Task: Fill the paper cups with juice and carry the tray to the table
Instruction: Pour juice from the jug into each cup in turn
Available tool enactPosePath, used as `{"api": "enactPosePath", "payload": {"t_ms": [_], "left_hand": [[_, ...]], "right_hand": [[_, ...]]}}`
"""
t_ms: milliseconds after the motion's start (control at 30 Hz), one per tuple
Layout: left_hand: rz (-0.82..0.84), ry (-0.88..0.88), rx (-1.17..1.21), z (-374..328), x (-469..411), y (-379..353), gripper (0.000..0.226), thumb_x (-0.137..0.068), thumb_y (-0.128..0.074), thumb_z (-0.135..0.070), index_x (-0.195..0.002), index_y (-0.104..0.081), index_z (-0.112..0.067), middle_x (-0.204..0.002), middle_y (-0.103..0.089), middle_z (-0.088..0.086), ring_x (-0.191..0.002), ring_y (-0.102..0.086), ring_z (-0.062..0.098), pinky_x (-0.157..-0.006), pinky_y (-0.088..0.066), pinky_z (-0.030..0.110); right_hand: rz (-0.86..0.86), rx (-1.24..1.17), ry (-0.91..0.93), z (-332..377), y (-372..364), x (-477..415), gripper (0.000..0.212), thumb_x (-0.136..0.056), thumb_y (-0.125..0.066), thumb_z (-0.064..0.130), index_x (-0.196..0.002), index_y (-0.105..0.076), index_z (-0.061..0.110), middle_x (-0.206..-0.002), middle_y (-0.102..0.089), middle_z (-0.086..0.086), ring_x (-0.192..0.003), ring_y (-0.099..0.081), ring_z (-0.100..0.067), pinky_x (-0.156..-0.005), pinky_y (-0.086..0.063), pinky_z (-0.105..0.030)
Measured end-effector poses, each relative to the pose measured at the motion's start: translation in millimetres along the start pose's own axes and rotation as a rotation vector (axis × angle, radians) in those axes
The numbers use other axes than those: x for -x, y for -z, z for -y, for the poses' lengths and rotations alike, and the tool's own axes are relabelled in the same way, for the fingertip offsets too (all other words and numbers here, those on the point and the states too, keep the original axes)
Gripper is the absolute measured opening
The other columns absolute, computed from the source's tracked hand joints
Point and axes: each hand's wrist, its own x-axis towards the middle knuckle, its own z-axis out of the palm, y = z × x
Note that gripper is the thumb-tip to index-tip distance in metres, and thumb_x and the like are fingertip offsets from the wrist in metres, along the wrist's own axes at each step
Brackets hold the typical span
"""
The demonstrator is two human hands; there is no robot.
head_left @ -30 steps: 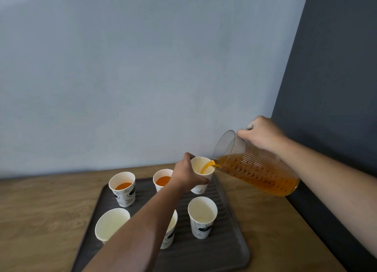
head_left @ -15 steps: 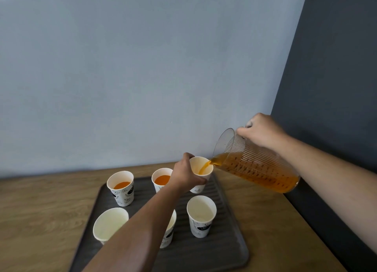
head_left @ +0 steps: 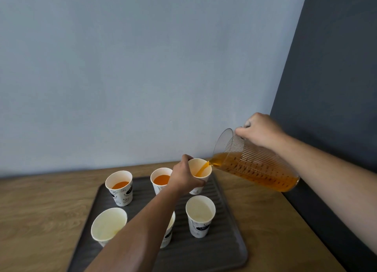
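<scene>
A dark ridged tray (head_left: 224,239) lies on a wooden counter and carries several white paper cups. My left hand (head_left: 184,177) grips the back right cup (head_left: 202,168) and holds it on the tray. My right hand (head_left: 260,131) grips the handle of a clear ribbed pitcher (head_left: 255,165), tilted so that orange juice streams into that cup. The back left cup (head_left: 120,187) and back middle cup (head_left: 161,178) hold juice. The front left cup (head_left: 108,225) and front right cup (head_left: 201,216) look empty. My left forearm hides most of a front middle cup (head_left: 169,231).
The wooden counter (head_left: 40,210) runs along a pale blue wall. A dark grey panel (head_left: 336,88) stands close on the right, behind the pitcher and my right arm.
The pitcher has tipped a little further and juice keeps running into the held cup. Both hands stay in nearly the same places.
</scene>
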Motion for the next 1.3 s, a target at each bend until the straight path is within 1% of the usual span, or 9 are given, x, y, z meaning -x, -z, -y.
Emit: {"api": "enactPosePath", "payload": {"t_ms": [267, 433, 533, 733, 900, 1067, 1167, 1233, 1300], "left_hand": [[-0.009, 0.012, 0.0, 4, -1, -4, 0.087, -0.065, -0.086, -0.032, -0.134, -0.033, -0.025, -0.134, -0.049, -0.001, -0.118, -0.049, 0.021, -0.089, -0.047, 0.035], [-0.015, 0.01, 0.004, 5, -2, -5, 0.087, -0.064, -0.086, -0.032, -0.133, -0.033, -0.024, -0.133, -0.05, 0.0, -0.117, -0.05, 0.02, -0.082, -0.043, 0.029], [-0.014, 0.017, 0.014, 5, -2, -6, 0.087, -0.064, -0.086, -0.031, -0.133, -0.034, -0.024, -0.133, -0.05, 0.0, -0.117, -0.051, 0.02, -0.085, -0.045, 0.03], [-0.022, 0.029, 0.027, 6, -1, -7, 0.087, -0.063, -0.087, -0.031, -0.133, -0.035, -0.023, -0.131, -0.052, 0.0, -0.116, -0.052, 0.02, -0.085, -0.046, 0.03], [-0.018, 0.037, 0.035, 6, -1, -6, 0.087, -0.064, -0.086, -0.03, -0.133, -0.035, -0.023, -0.132, -0.052, 0.0, -0.117, -0.051, 0.021, -0.089, -0.047, 0.033], [-0.021, 0.047, 0.048, 5, 0, -6, 0.087, -0.064, -0.086, -0.031, -0.133, -0.035, -0.023, -0.132, -0.051, 0.001, -0.117, -0.051, 0.021, -0.089, -0.047, 0.033], [-0.029, 0.048, 0.066, 5, -1, -4, 0.086, -0.064, -0.086, -0.031, -0.133, -0.035, -0.022, -0.132, -0.051, 0.001, -0.117, -0.051, 0.022, -0.09, -0.047, 0.034], [-0.028, 0.043, 0.076, 4, -2, -3, 0.084, -0.065, -0.085, -0.031, -0.132, -0.035, -0.022, -0.131, -0.051, 0.001, -0.116, -0.052, 0.021, -0.09, -0.047, 0.034], [-0.022, 0.04, 0.071, 3, -2, -3, 0.083, -0.067, -0.084, -0.03, -0.133, -0.035, -0.022, -0.132, -0.05, 0.001, -0.117, -0.051, 0.021, -0.091, -0.046, 0.034]], "right_hand": [[-0.006, 0.001, 0.011, 0, 0, 0, 0.048, -0.074, -0.065, 0.031, -0.04, -0.035, 0.014, -0.044, -0.041, 0.0, -0.045, -0.037, -0.019, -0.05, -0.026, -0.026], [0.012, 0.017, 0.004, -1, -1, -1, 0.046, -0.074, -0.063, 0.03, -0.039, -0.036, 0.015, -0.043, -0.041, 0.0, -0.045, -0.039, -0.019, -0.05, -0.028, -0.025], [0.012, 0.024, 0.01, -1, 0, -1, 0.046, -0.073, -0.063, 0.03, -0.039, -0.035, 0.015, -0.043, -0.037, 0.001, -0.045, -0.036, -0.019, -0.051, -0.026, -0.025], [0.011, 0.027, 0.009, -2, -1, -3, 0.042, -0.071, -0.063, 0.033, -0.041, -0.04, 0.015, -0.046, -0.044, -0.002, -0.047, -0.041, -0.02, -0.053, -0.031, -0.026], [0.009, 0.013, 0.01, -1, -1, -1, 0.046, -0.074, -0.064, 0.031, -0.038, -0.041, 0.014, -0.043, -0.046, 0.0, -0.044, -0.042, -0.018, -0.051, -0.032, -0.024], [-0.007, -0.022, -0.016, -4, -2, -1, 0.045, -0.072, -0.063, 0.031, -0.039, -0.037, 0.015, -0.037, -0.039, 0.005, -0.044, -0.039, -0.018, -0.051, -0.029, -0.025], [-0.008, -0.088, -0.049, -11, -4, -1, 0.049, -0.073, -0.063, 0.028, -0.039, -0.031, 0.018, -0.029, -0.024, 0.007, -0.042, -0.03, -0.018, -0.051, -0.023, -0.026], [-0.023, -0.142, -0.09, -17, -6, 0, 0.049, -0.074, -0.063, 0.029, -0.041, -0.028, 0.019, -0.032, -0.02, 0.007, -0.043, -0.027, -0.018, -0.052, -0.021, -0.028], [-0.043, -0.209, -0.152, -23, -9, 1, 0.043, -0.075, -0.063, 0.03, -0.045, -0.034, 0.019, -0.042, -0.028, 0.003, -0.046, -0.03, -0.018, -0.053, -0.022, -0.028]]}}
